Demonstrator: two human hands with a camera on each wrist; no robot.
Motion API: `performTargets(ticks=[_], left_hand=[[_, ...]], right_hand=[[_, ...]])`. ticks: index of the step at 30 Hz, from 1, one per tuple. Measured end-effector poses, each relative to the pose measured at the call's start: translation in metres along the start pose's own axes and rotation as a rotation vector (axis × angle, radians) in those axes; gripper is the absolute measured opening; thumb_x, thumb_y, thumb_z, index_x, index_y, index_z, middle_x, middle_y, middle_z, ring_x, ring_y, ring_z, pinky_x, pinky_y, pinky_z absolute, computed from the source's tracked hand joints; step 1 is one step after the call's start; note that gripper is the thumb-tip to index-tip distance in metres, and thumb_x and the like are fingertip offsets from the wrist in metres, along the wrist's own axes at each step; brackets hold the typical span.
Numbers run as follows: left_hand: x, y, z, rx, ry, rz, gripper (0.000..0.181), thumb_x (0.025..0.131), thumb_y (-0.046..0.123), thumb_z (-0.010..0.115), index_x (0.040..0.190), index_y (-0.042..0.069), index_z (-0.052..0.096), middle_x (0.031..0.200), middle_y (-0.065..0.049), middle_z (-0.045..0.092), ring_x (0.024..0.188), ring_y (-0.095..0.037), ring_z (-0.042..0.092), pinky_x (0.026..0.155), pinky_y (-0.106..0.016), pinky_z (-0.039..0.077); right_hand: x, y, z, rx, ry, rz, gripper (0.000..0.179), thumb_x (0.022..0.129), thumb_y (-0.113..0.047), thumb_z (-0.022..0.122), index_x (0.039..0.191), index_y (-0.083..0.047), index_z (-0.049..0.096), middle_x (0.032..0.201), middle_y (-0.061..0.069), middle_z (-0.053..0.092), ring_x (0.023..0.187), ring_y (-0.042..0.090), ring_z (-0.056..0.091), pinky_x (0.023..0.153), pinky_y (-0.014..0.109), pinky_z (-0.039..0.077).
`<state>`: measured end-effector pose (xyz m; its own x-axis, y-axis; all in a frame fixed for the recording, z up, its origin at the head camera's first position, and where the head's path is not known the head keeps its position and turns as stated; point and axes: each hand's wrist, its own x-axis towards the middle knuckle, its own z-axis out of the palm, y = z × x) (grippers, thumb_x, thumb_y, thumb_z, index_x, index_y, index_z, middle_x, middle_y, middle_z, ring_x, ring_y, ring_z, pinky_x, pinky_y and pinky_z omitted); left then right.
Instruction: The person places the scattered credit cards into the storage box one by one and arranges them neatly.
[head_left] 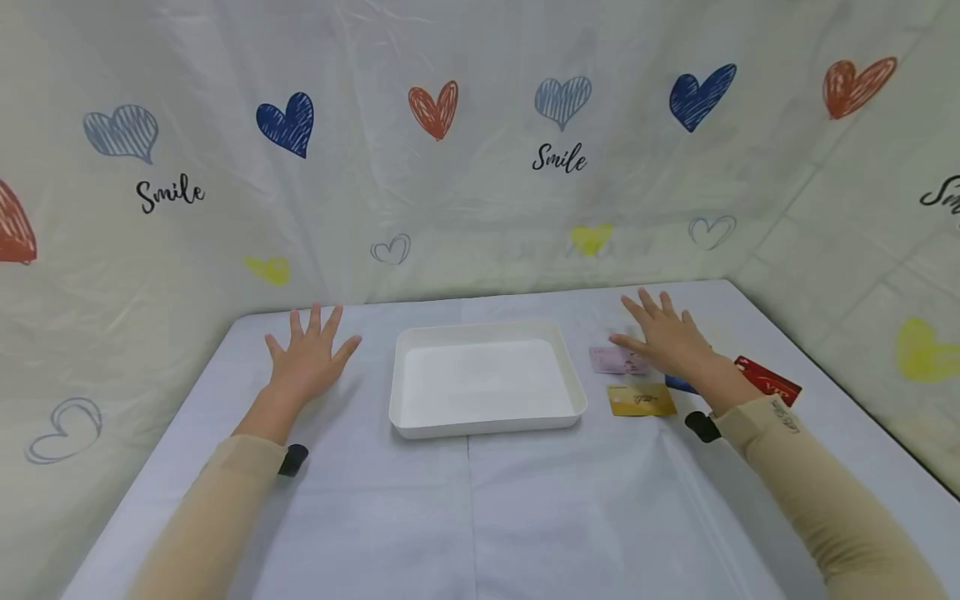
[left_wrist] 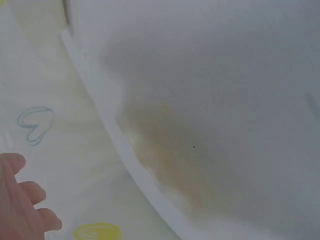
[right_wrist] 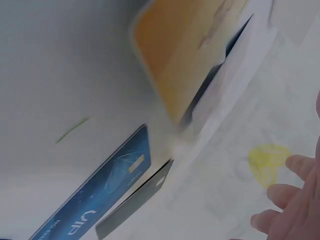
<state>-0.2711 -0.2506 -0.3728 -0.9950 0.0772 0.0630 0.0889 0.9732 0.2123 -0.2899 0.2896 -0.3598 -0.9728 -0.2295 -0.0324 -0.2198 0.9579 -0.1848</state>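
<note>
My left hand [head_left: 306, 358] is held over the left side of the table, fingers spread and straight, with nothing in it. My right hand [head_left: 670, 337], also spread and holding nothing, hovers above several flat cards. Below its thumb lies a pink banknote-like slip [head_left: 613, 360]. Nearer me is a gold card [head_left: 641, 400]. A blue card [head_left: 678, 384] is partly hidden by the right wrist, and a red VIP card [head_left: 772, 382] lies to its right. The right wrist view also has a grey card [right_wrist: 135, 200] beside the blue one. Between the hands sits a white rectangular tray [head_left: 487, 423].
A white cloth [head_left: 420, 517] covers the table. Behind it hangs a pale curtain [head_left: 480, 200] printed with hearts and "Smile", running along the back and both sides. A black wrist device [head_left: 293, 460] shows below the left cuff, another [head_left: 702, 427] at the right.
</note>
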Motion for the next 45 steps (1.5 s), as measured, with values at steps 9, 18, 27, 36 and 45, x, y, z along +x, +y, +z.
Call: performTargets(ticks=[9, 18, 27, 36, 45], left_hand=[[-0.008, 0.006, -0.001, -0.022, -0.030, 0.031, 0.084, 0.105, 0.066, 0.028, 0.166, 0.013, 0.009, 0.168, -0.025, -0.004, 0.150, -0.054, -0.010, 0.106, -0.082, -0.007], [-0.016, 0.018, 0.002, -0.030, -0.055, 0.115, 0.082, 0.106, 0.062, 0.036, 0.166, 0.014, 0.009, 0.169, -0.021, -0.003, 0.152, -0.050, -0.008, 0.108, -0.081, -0.004], [-0.022, 0.024, 0.012, -0.047, -0.076, 0.153, 0.083, 0.106, 0.061, 0.036, 0.166, 0.012, 0.008, 0.171, -0.015, 0.002, 0.154, -0.046, -0.003, 0.110, -0.078, -0.003], [-0.030, 0.032, 0.017, -0.020, -0.093, 0.220, 0.082, 0.106, 0.063, 0.034, 0.166, 0.013, 0.012, 0.171, -0.014, 0.008, 0.154, -0.046, 0.002, 0.112, -0.078, 0.003], [-0.039, 0.044, 0.020, -0.063, -0.110, 0.274, 0.080, 0.106, 0.060, 0.039, 0.166, 0.013, 0.016, 0.171, -0.011, 0.011, 0.154, -0.044, 0.007, 0.113, -0.077, 0.003]], right_hand=[[-0.005, 0.007, 0.000, 0.043, -0.001, -0.028, 0.084, 0.105, -0.048, 0.055, 0.162, 0.001, 0.017, 0.165, 0.033, 0.005, 0.148, 0.058, -0.001, 0.112, 0.075, 0.009], [-0.012, 0.009, -0.003, 0.130, -0.015, 0.007, 0.080, 0.106, -0.050, 0.052, 0.163, -0.005, 0.019, 0.164, 0.032, 0.016, 0.148, 0.056, 0.014, 0.110, 0.076, 0.020], [-0.017, 0.008, -0.002, 0.171, 0.026, 0.019, 0.064, 0.108, -0.035, 0.053, 0.159, -0.002, 0.032, 0.150, 0.038, 0.039, 0.134, 0.058, 0.041, 0.105, 0.071, 0.034], [-0.016, 0.014, 0.003, 0.263, 0.045, 0.020, 0.057, 0.108, -0.027, 0.055, 0.156, -0.001, 0.038, 0.139, 0.036, 0.053, 0.125, 0.052, 0.053, 0.098, 0.066, 0.046], [-0.014, 0.030, 0.006, 0.380, 0.079, 0.028, 0.048, 0.107, -0.021, 0.056, 0.147, 0.005, 0.048, 0.136, 0.034, 0.056, 0.122, 0.050, 0.055, 0.096, 0.059, 0.051]])
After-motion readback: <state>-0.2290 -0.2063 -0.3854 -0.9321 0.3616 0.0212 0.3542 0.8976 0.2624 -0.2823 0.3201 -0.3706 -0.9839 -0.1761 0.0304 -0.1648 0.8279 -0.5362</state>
